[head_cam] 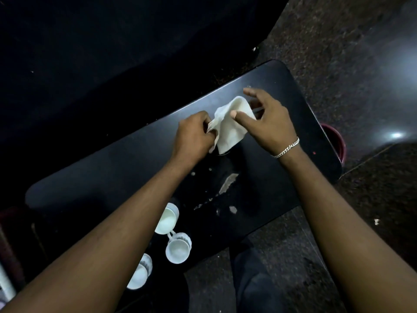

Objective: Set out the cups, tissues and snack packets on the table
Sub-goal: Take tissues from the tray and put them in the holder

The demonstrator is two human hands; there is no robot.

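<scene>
A white tissue (228, 129) hangs crumpled above the middle of the black table (112, 172). My left hand (194, 134) pinches its left corner with closed fingers. My right hand (266, 120) pinches the tissue's right edge between thumb and a finger, its other fingers spread apart. A small round object shows just under the tissue; I cannot tell what it is. Three white cups stand at the table's near edge: one (167, 220) partly behind my left forearm, one with a handle (178, 248), and one (140, 273) nearest me. No snack packets are in view.
Pale scuffs and crumbs mark the tabletop (228, 184) between the tissue and the cups. A dark red bucket (336, 141) stands on the speckled floor past the table's right end. A dark seat fills the far side. My leg (255, 279) is beside the table's near edge.
</scene>
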